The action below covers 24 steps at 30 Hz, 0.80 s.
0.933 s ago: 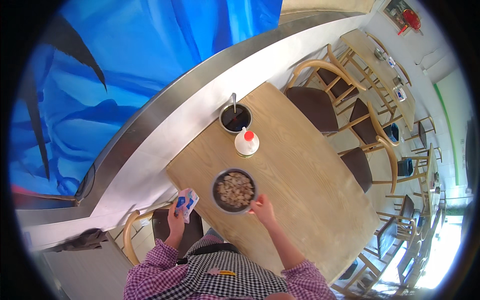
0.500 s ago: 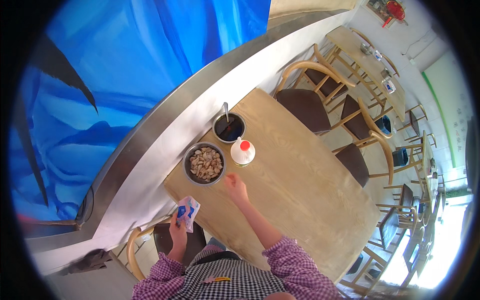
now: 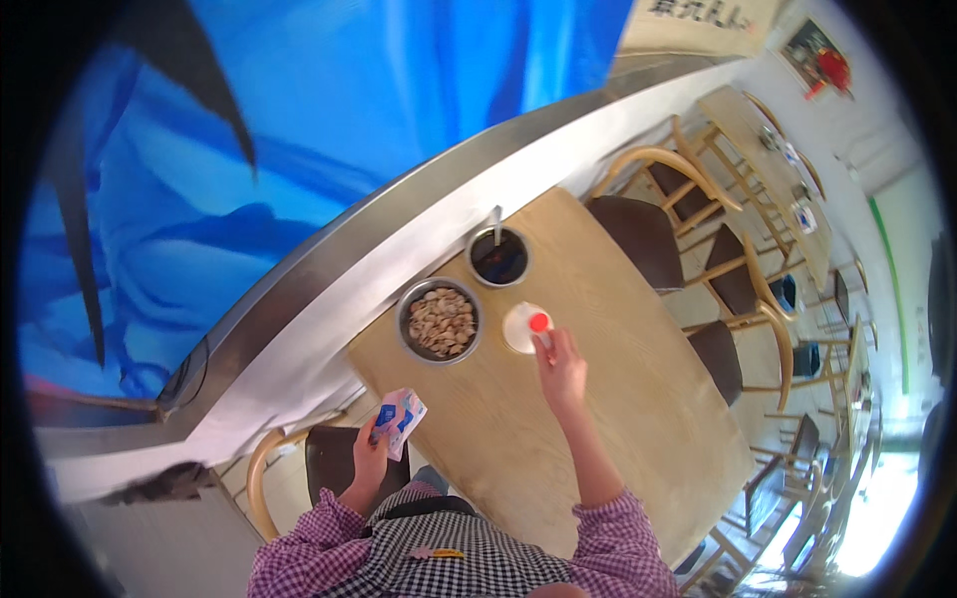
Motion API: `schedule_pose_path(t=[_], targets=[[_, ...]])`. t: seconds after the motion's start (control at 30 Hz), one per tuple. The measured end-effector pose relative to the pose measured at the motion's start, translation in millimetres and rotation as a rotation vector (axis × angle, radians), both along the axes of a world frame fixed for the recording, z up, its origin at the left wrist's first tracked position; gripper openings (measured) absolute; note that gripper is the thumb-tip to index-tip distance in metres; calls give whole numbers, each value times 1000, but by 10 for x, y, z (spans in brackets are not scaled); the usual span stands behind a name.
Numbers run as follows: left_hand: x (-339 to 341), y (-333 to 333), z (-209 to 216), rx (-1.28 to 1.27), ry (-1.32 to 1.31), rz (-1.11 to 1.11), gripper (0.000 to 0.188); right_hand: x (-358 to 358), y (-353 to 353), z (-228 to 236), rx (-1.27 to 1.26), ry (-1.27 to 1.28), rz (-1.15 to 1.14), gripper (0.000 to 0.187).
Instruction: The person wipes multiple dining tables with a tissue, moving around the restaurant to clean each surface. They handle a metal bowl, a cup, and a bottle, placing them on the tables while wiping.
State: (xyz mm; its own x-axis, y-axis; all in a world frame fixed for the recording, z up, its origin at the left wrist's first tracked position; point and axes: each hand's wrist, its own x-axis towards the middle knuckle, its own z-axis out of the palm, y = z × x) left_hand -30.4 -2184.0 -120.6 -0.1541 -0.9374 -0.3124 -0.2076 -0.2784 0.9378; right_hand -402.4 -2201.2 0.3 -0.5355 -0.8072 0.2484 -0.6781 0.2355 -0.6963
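Note:
My left hand (image 3: pixel 368 456) is wrapped round a soft pink, white and blue packet (image 3: pixel 401 417), which looks like tissues, off the table's near left edge. Closed at the side of a white plastic jug (image 3: pixel 520 329) with a red cap, my right hand (image 3: pixel 564 371) grips it just below the cap. The jug leans toward that hand; its handle is hidden by my fingers. Left of the jug, a metal bowl (image 3: pixel 402 321) holds pale brown pieces that look like garlic cloves (image 3: pixel 442 322). Behind them, a second metal bowl (image 3: pixel 525 269) contains dark liquid and a spoon (image 3: pixel 497 225).
The wooden table (image 3: pixel 638 399) stands against a white ledge under a blue mural (image 3: pixel 349 120). A chair (image 3: pixel 329 463) is by my left arm. More chairs (image 3: pixel 638 239) line the table's far right side, with another table (image 3: pixel 768 164) beyond.
My right hand has moved right, from beside the bowl of cloves to the jug, and taken hold of it. The jug has shifted and tipped toward me. My left hand still holds the packet.

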Motion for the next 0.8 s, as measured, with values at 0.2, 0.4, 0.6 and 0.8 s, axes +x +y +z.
schedule_pose_path(t=[0.2,0.4,0.6,0.8], targets=[[269,96,-42,42,-165,122,37,235,218,616,95,27,293,16],[351,180,-66,142,-170,348,38,923,-110,668,149,-320,504,14],[437,223,51,193,-235,337,38,1743,-754,81,-95,-157,715,13],[335,188,67,182,-94,294,40,1850,-902,-173,-49,-267,574,27]])
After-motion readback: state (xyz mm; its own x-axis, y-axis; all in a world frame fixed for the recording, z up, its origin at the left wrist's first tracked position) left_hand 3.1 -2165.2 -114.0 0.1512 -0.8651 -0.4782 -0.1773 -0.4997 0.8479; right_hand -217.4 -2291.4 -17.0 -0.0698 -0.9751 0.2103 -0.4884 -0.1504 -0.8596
